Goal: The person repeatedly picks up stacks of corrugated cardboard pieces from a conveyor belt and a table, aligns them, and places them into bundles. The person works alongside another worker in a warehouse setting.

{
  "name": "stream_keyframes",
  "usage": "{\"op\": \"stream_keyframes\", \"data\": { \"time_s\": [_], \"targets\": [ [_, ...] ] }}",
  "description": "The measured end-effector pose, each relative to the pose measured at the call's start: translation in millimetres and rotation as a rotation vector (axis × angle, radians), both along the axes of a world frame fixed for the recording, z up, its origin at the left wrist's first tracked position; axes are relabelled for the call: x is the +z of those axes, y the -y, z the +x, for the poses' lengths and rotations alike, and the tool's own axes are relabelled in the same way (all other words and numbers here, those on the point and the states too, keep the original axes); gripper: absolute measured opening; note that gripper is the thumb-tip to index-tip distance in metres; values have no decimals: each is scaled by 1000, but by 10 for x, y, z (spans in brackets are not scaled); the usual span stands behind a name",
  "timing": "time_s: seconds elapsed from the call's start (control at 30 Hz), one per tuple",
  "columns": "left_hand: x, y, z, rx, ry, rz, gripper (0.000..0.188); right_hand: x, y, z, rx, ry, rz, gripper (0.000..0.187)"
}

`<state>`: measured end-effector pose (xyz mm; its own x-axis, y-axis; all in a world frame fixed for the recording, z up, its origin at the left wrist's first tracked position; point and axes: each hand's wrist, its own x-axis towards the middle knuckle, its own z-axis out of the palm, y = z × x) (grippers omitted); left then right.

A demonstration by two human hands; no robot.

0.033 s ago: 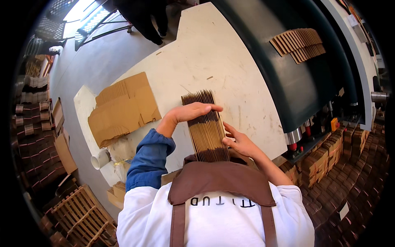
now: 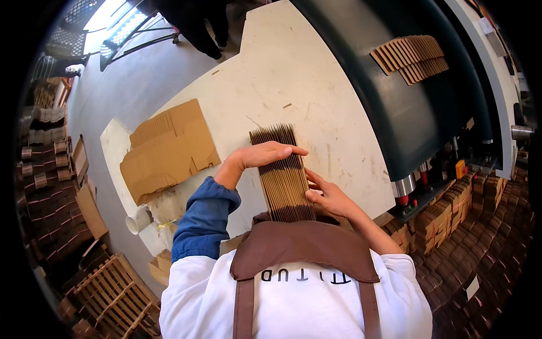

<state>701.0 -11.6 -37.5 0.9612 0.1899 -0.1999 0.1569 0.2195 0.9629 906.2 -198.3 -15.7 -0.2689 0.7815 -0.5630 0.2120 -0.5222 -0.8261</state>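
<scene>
A bundle of folded brown cardboard pieces [image 2: 287, 189] stands on edge on the white table in front of my apron, its many thin layers packed side by side. Across the top of it lies my left hand [image 2: 268, 153], fingers stretched out together and pointing right. My right hand [image 2: 327, 195] is against the bundle's right side, thumb and fingers apart; its fingertips are partly hidden. The near end of the bundle meets my brown apron [image 2: 305, 243].
Flat cardboard sheets [image 2: 175, 150] lie on the left of the white table [image 2: 339, 135], near a white cup-like tube [image 2: 138, 220]. A dark conveyor belt [image 2: 361, 45] at right carries overlapping cardboard pieces [image 2: 412, 56]. A wooden pallet [image 2: 116, 294] and stacked cardboard flank me. Someone's dark-trousered legs [image 2: 200, 25] stand beyond.
The cardboard pieces on the conveyor belt sit very slightly higher in the picture. Both my hands keep their places on the bundle.
</scene>
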Motion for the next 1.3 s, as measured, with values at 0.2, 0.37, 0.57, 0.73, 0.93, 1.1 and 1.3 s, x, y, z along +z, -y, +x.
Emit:
{"op": "stream_keyframes", "data": {
  "time_s": [0.2,0.37,0.57,0.73,0.93,1.1,1.3],
  "targets": [
    [-196,17,-307,678,204,-90,53,-229,-10,4,-38,45,20,81],
    [-812,939,-923,981,-183,659,44,-223,-93,-94,-122,40,-12,79],
    [-855,1404,-497,1066,-5,581,61,-220,-215,-313,-220,37,-95,78],
    [-638,1338,-452,1075,-121,747,59,-234,-207,-305,-378,-229,-157,83],
    [-172,1323,-318,896,-435,1032,52,-739,-161,-94,-558,-706,-344,78],
    [-131,1466,327,792,-658,1097,51,-956,7,312,-702,-483,-378,69],
    [-249,1683,856,766,-780,1234,53,-996,99,716,-469,473,251,61]
  ]
}}
